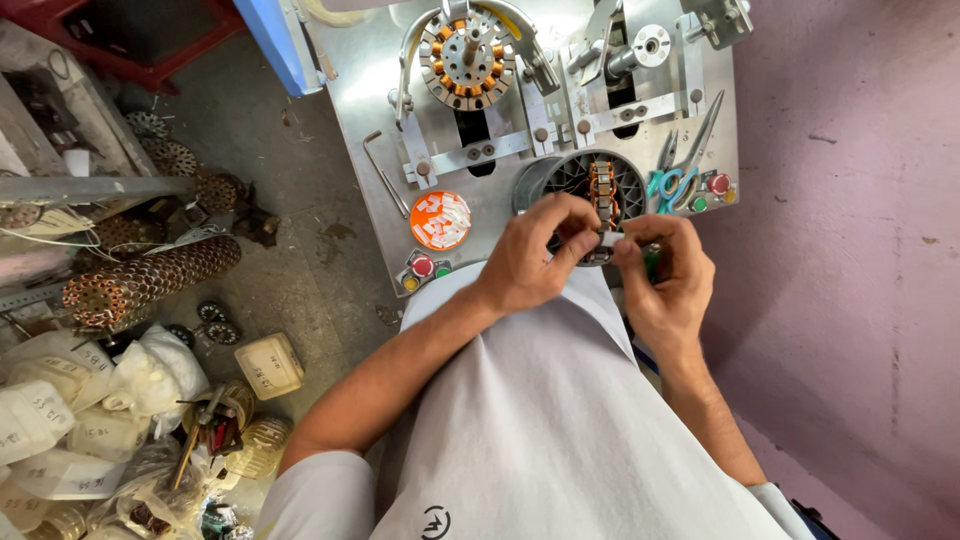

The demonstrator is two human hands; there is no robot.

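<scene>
At the counter's (360, 90) near edge, both hands pinch a small white slip (611, 239) between them, left hand (535, 255) and right hand (665, 275) equally close, over the stator (600, 185).

Bright, even light; perhaps slight edge distortion

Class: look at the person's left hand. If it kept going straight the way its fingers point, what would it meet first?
Probably the small white strip pinched between both hands, then the right hand; the left hand points right, though depth is unclear.
</scene>
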